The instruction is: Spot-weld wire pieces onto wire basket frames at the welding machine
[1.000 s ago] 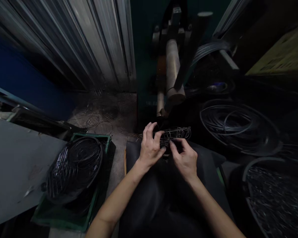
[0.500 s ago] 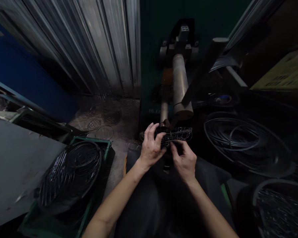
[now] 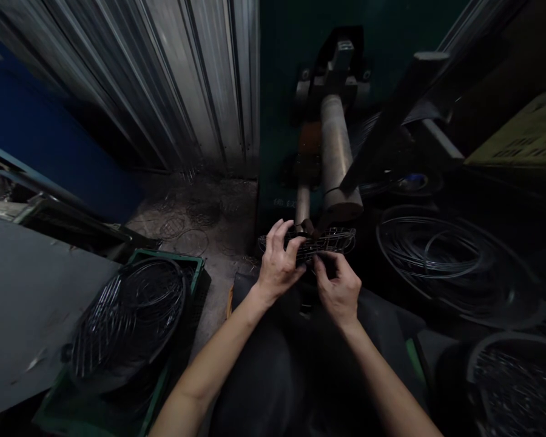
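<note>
A round wire frame point(image 3: 334, 241), like a shallow basket of thin metal wire, sits at the tip of the lower metal rod of a machine point(image 3: 332, 145). My left hand point(image 3: 279, 261) grips its left side, the fingers curved over the wires and the thumb on the near side. At the near edge, my right hand point(image 3: 341, 288) has thumb and forefinger pinched together against the frame. Whatever lies between those fingertips is too small and dark to make out. Part of the frame is hidden behind both hands.
To the left, a green crate point(image 3: 164, 388) bears a dark round tray point(image 3: 131, 370) of wire pieces. On the right are a wide basin point(image 3: 519, 303) with coiled wire and a bucket point(image 3: 473, 370) of small metal pieces. A slanting bar point(image 3: 391, 121) crosses beside the machine. Loose wire rings litter the floor.
The view has shifted slightly, so the machine sits a little further right. The wire frame and my right hand appear marginally higher; both hands keep nearly the same hold.
</note>
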Available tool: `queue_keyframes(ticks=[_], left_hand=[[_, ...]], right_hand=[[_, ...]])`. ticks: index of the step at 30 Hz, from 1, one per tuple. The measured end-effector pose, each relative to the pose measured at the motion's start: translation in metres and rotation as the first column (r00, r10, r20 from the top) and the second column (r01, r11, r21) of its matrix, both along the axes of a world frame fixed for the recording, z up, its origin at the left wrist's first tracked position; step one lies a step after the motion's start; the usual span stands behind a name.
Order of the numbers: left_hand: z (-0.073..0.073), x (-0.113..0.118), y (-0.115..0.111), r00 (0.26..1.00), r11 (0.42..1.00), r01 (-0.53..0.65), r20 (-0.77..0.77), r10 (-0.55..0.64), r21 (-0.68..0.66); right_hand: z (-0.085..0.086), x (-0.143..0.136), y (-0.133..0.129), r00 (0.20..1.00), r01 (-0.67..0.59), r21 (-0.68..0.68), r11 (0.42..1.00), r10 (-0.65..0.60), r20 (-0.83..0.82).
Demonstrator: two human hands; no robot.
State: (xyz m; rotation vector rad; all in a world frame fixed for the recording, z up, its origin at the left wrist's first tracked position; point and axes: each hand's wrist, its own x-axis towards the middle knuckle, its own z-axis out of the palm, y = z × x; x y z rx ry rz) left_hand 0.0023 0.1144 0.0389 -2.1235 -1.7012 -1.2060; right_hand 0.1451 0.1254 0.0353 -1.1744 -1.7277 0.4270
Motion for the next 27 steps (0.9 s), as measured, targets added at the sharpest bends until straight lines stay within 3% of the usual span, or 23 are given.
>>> queue_keyframes(ticks=[11, 19, 23, 27], left_hand=[[0.004, -0.003, 0.003, 0.999, 0.999, 0.000, -0.039, 0.002, 0.040], [0.008, -0.005, 0.009, 0.999, 1.000, 0.015, -0.029, -0.015, 0.015], [0.017, -0.002, 0.015, 1.000, 1.000, 0.010, -0.002, -0.010, -0.027], [0.025, 0.006, -0.003, 1.000, 0.999, 0.019, -0.001, -0.019, -0.044]], right_hand=[[0.001, -0.003, 0.002, 1.000, -0.002, 0.013, 1.000, 0.003, -0.023], [0.010, -0.004, -0.001, 0.997, 0.001, -0.107, 0.994, -0.009, -0.071], [0.019, 0.045, -0.023, 0.994, 0.076, -0.175, 0.982, -0.088, -0.062], [0.016, 0.137, -0.074, 0.979, 0.205, -0.268, 0.941, -0.197, 0.054]])
